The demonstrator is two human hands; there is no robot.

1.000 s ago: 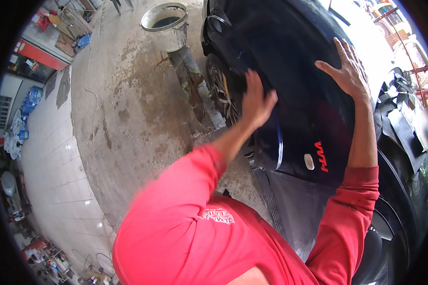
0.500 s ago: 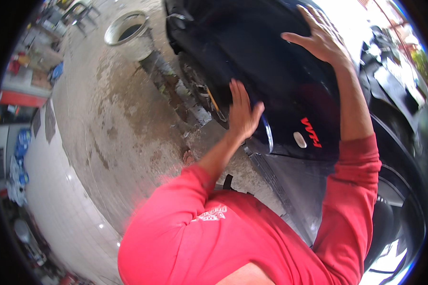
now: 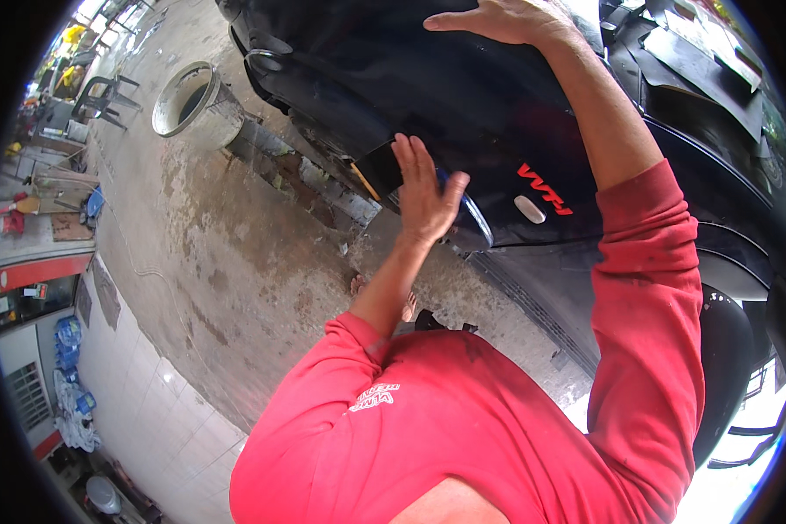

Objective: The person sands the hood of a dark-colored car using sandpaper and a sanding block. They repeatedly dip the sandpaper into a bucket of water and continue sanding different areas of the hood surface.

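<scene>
The dark blue car panel [image 3: 498, 105] fills the upper right, with a red lettered badge [image 3: 541, 189] and a small pale oval side light [image 3: 529, 209]. My left hand [image 3: 424, 192] lies at the lower edge of the panel, fingers extended and thumb apart, holding nothing; it partly covers a dark piece with a yellow-orange edge [image 3: 367, 177] and a blue-and-silver strip [image 3: 478, 223] beside it. Higher up, my right hand [image 3: 506, 24] rests spread on the panel, thumb out, with its fingertips near or past the top of the picture.
A grimy white bucket [image 3: 218, 118] of dark liquid stands on the stained concrete floor [image 3: 201, 288]. A plastic chair [image 3: 105, 100], clutter and blue bottles [image 3: 68, 345] line the left side. Dark loose sheets [image 3: 699, 74] lie on the car at the upper right. My bare foot [image 3: 408, 306] is below.
The view has shifted, so the car, bucket and right hand sit higher or farther left. My left hand has moved down along the panel's edge toward the strip; my right hand stays spread on the panel.
</scene>
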